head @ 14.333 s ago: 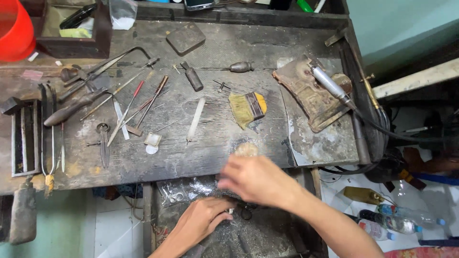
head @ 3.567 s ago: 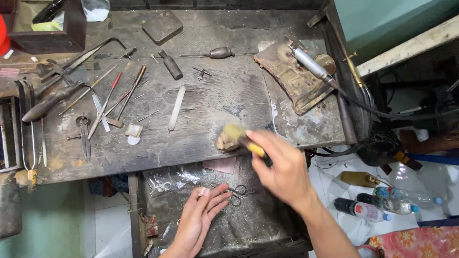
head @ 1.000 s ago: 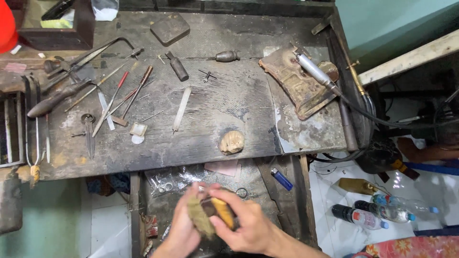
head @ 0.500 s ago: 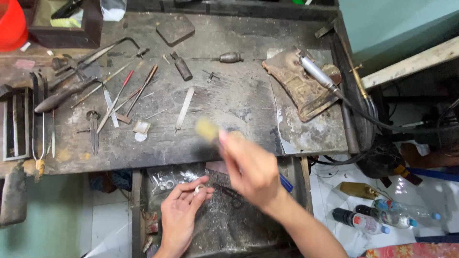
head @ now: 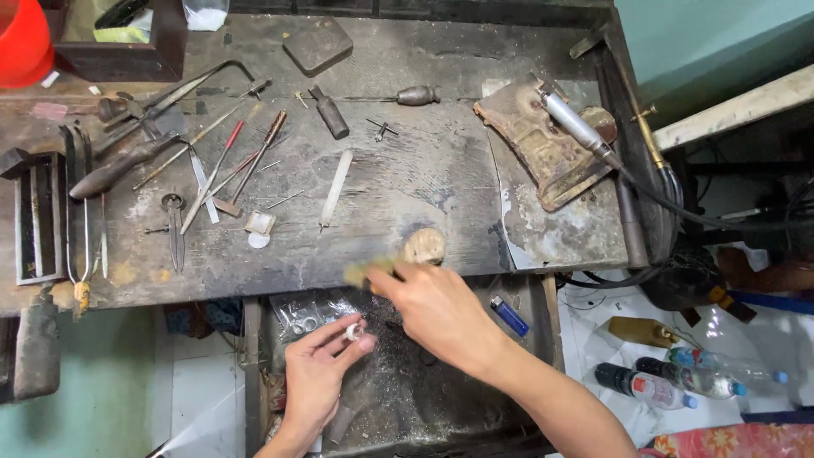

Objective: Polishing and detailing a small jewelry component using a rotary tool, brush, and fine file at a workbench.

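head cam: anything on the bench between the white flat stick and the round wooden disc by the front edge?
Nothing: in the head view the bench between the white flat stick and the round wooden disc is bare, stained wood.

A worn workbench in a cluttered shop, under soft even light.

Beyond the hand, the scarred grey bench (head: 398, 182) ran wide; a dark drawer (head: 407, 399) sat open beneath it. Right of the hand, a teal wall (head: 687, 34) rose behind a pale plank (head: 738, 106), with bottles (head: 678, 377) on the littered floor. Left lay pale tiles (head: 199, 399).

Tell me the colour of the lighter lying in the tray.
Blue lighter, clearest in the head view.
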